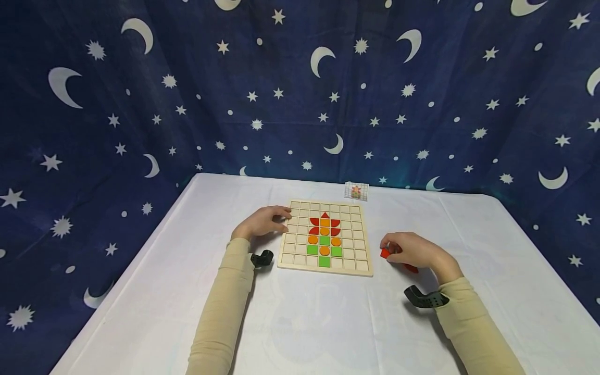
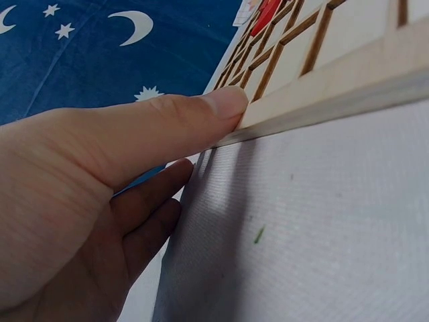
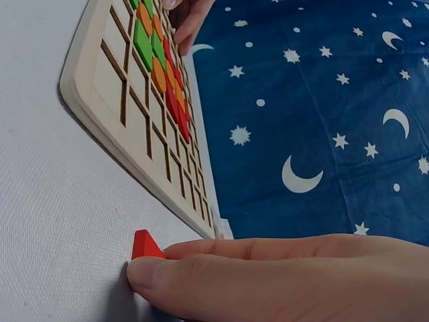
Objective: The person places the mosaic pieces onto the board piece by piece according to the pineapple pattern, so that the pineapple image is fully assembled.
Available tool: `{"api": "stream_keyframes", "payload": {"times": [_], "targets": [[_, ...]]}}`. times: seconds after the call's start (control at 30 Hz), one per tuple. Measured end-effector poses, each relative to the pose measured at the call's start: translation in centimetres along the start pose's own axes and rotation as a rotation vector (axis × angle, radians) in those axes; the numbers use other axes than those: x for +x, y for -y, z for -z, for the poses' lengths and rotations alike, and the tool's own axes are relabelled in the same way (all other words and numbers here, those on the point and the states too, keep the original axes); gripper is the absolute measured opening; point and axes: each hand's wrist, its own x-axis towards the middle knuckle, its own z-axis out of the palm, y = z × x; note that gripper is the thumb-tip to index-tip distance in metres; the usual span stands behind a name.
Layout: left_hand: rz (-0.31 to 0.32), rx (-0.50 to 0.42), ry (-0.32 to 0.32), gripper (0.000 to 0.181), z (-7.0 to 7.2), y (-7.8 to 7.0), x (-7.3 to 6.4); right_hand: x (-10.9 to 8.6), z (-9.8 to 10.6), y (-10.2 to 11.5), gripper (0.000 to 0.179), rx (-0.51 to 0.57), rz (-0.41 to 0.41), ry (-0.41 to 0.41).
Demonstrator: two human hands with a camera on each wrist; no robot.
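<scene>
A wooden grid board (image 1: 344, 268) lies flat on the table, with red, orange and green shape pieces set in its middle cells. At the board's left edge is my left hand (image 1: 262, 221); in the left wrist view its straight thumb (image 2: 224, 104) touches the rim while the other fingers are extended. My right hand (image 1: 414, 251), just right of the board, pinches a red piece (image 3: 144, 245) between thumb and fingers. Part of that piece is covered, so its full shape cannot be told. Another red piece (image 1: 411, 268) lies on the table beneath the right hand, partly hidden.
A small pattern card (image 1: 356, 191) with a similar coloured figure lies behind the board. White cloth covers the table (image 1: 319, 323). A dark blue curtain (image 1: 290, 104) with moons and stars hangs behind and at the sides.
</scene>
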Motion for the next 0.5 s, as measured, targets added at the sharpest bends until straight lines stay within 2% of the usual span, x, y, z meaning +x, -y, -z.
{"api": "stream_keyframes", "payload": {"times": [0.5], "targets": [[-0.005,0.004,0.001,0.043,-0.01,-0.04,-0.07,-0.24,-0.01,0.19,0.025,0.031,-0.001,-0.011]]}}
